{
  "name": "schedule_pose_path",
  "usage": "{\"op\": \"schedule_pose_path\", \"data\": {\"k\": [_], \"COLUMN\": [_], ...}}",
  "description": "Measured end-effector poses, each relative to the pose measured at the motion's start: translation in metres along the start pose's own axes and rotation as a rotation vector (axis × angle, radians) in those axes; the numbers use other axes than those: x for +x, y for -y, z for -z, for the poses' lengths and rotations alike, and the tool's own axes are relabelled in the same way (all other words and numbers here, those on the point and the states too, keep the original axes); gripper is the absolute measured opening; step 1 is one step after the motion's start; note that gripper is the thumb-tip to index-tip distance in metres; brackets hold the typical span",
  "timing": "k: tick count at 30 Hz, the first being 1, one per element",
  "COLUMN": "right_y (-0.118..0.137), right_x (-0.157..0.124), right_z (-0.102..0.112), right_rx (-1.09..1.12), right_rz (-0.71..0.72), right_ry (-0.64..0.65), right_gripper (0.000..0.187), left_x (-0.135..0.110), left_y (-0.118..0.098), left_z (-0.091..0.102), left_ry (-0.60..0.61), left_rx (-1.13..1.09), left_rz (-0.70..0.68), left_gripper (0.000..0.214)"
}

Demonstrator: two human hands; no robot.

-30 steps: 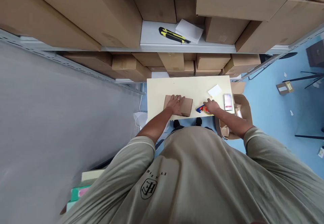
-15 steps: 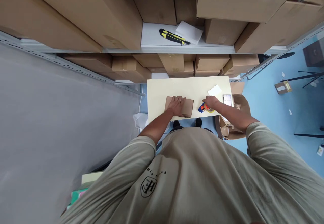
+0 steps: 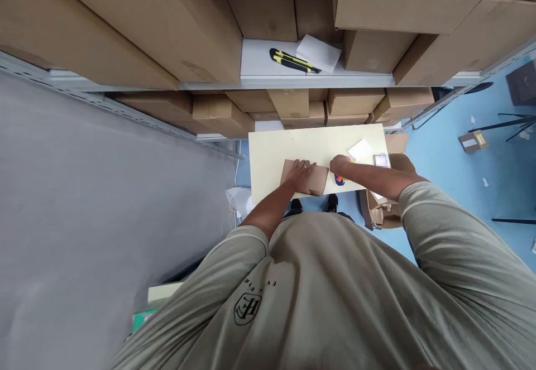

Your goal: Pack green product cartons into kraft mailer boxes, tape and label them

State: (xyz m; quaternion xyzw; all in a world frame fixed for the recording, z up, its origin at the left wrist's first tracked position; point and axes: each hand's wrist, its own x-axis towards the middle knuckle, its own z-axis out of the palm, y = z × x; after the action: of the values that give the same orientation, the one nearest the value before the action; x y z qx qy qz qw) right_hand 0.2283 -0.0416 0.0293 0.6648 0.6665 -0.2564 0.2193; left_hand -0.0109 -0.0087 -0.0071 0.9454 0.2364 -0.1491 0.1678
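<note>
Head view, left hand (image 3: 302, 174): fingers spread, pressed on flat brown cardboard box (image 3: 315, 182).
Right hand (image 3: 340, 164): fingers bunched; contact with blue-orange tape dispenser (image 3: 339, 180): cannot tell.

An interlocked monogram (image 3: 247, 309) is printed on the olive T-shirt (image 3: 318, 297), seen upside down, and a curved line of small lettering (image 3: 260, 284) runs beside it, of which only "EV" and "FIR" can be made out. The label on the small card (image 3: 381, 161) on the tabletop (image 3: 293, 149) and the tag on the floor carton (image 3: 469, 141) are too small to be read.
</note>
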Motion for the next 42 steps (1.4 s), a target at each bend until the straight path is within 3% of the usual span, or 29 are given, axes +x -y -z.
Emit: {"op": "schedule_pose_path", "data": {"k": [3,7,9,14,17,20,24,30,34,36,42], "right_y": [0.015,0.022,0.008,-0.058,-0.073,-0.057,-0.023,-0.005,0.001,-0.01,-0.095], "right_x": [-0.004,-0.01,-0.017,-0.045,-0.055,-0.051,-0.033,-0.016,-0.041,-0.063,-0.113], "right_z": [0.002,0.008,0.013,0.024,0.025,0.018,0.007,-0.001,-0.032,-0.05,-0.067], "right_rx": [-0.193,-0.147,-0.202,-0.211,-0.162,-0.102,-0.065,0.006,-0.049,-0.047,0.066], "right_rz": [-0.029,-0.043,-0.008,0.017,0.005,0.046,0.064,0.058,0.107,0.097,-0.009], "right_ry": [0.218,0.218,0.217,0.112,0.072,0.091,0.095,0.051,0.203,0.254,0.072], "right_gripper": [0.019,0.023,0.025,0.041,0.046,0.042,0.023,0.01,0.009,0.018,0.048], "left_x": [-0.001,-0.003,-0.003,-0.006,-0.008,-0.008,-0.007,-0.005,-0.004,-0.005,-0.005], "left_y": [-0.001,-0.002,-0.002,-0.006,-0.007,-0.008,-0.011,-0.013,0.001,0.011,0.019], "left_z": [0.001,0.004,0.005,0.0,-0.003,-0.003,-0.001,-0.001,0.001,0.003,0.001], "left_ry": [-0.008,-0.016,-0.014,-0.018,-0.033,-0.056,-0.047,-0.019,-0.069,-0.097,-0.13], "left_rx": [0.017,0.009,0.004,-0.017,-0.024,-0.019,-0.015,-0.154,-0.244,-0.263,-0.276], "left_rz": [-0.026,-0.015,-0.005,0.083,0.141,0.153,0.169,0.191,0.43,0.499,0.459], "left_gripper": [0.151,0.151,0.151,0.152,0.152,0.152,0.152,0.157,0.156,0.157,0.159]}}
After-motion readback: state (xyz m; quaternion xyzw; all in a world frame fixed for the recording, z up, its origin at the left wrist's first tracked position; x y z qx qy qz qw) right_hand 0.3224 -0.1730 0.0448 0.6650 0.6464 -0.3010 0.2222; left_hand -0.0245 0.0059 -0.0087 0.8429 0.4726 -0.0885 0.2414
